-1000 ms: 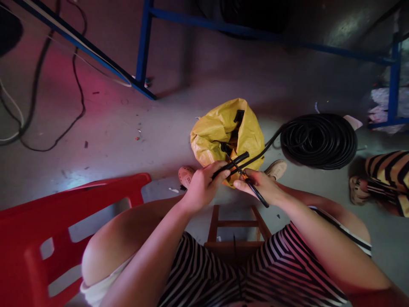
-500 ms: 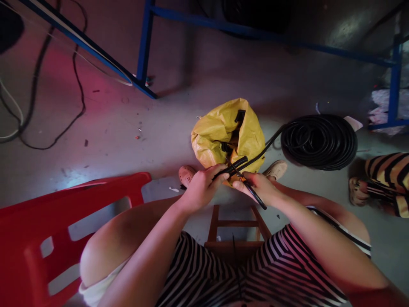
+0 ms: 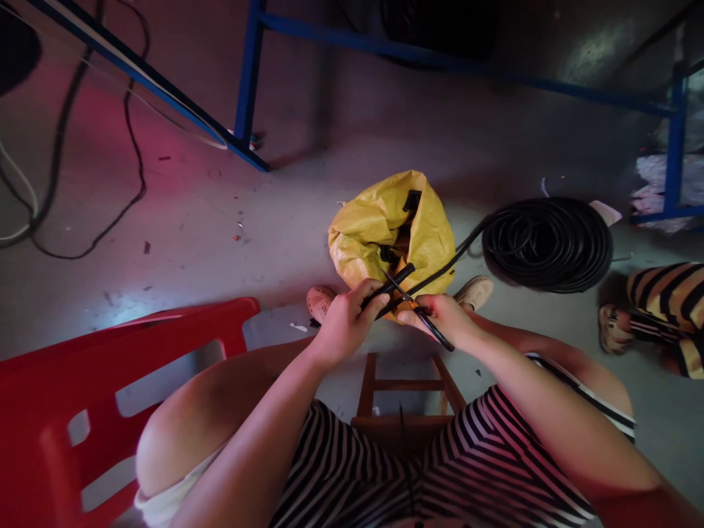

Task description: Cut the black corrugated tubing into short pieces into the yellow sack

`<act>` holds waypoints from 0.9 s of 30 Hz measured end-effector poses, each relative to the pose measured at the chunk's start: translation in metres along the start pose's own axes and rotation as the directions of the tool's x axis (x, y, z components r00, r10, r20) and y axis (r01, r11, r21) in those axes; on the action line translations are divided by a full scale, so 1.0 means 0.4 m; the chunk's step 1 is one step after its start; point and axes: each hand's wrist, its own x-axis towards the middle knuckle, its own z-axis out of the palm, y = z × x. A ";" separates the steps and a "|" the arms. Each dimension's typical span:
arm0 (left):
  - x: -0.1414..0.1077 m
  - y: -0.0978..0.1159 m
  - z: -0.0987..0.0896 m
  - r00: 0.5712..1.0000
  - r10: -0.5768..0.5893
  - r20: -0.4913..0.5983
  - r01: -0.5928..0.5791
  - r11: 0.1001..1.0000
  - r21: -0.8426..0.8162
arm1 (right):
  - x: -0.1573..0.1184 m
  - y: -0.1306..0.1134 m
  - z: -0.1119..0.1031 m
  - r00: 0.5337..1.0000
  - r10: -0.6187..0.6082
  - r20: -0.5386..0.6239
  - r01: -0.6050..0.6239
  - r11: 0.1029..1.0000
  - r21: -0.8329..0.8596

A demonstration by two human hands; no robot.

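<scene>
My left hand (image 3: 352, 321) is closed around black tubing, whose short piece (image 3: 399, 276) points up and right past my fingers. Scissors (image 3: 434, 328) with black handles are in my right hand (image 3: 440, 317), their blades crossing the tubing just right of my left fingers. A long black tube (image 3: 467, 242) runs from near my hands to a large black coil (image 3: 550, 244) on the floor. Beyond my hands stands an open yellow bag (image 3: 363, 220) with black pieces inside; its depths are dark.
A red plastic chair (image 3: 165, 330) is at the left, a wooden stool (image 3: 410, 384) between my legs. Blue metal frames (image 3: 245, 81) cross the top. Cables (image 3: 140, 161) lie on the floor at upper left. Another person's foot (image 3: 614, 328) is at the right.
The short tubing end has shifted slightly left and up. The scissors have moved a little up and left, with the blades now more visible across the tubing.
</scene>
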 end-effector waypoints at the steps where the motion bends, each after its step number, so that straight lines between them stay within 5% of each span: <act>1: 0.000 -0.003 0.002 1.000 -0.009 -0.010 0.009 1.000 -0.003 | 0.002 0.005 0.003 1.000 0.009 0.007 -0.009 0.999 0.033; 7: 0.001 -0.019 0.011 0.997 -0.066 -0.029 0.066 0.998 -0.007 | 0.015 0.028 0.007 0.997 0.053 0.057 -0.061 0.985 0.162; 12: -0.013 -0.009 0.027 0.991 -0.070 0.111 0.073 0.997 -0.023 | 0.015 0.010 -0.011 0.997 -0.013 -0.077 0.034 0.962 0.273; 19: -0.025 0.009 0.049 0.980 0.001 0.199 0.022 0.993 -0.113 | 0.005 -0.013 -0.002 0.998 -0.004 -0.058 0.033 0.859 0.511; 24: -0.020 0.001 0.021 0.939 -0.074 0.336 0.090 0.996 -0.030 | -0.015 -0.034 -0.060 0.982 -0.061 -0.178 0.168 0.706 0.688; 27: -0.004 -0.023 0.001 0.917 -0.040 0.398 0.117 0.978 -0.171 | -0.027 -0.049 -0.096 0.976 -0.054 -0.209 0.187 0.691 0.698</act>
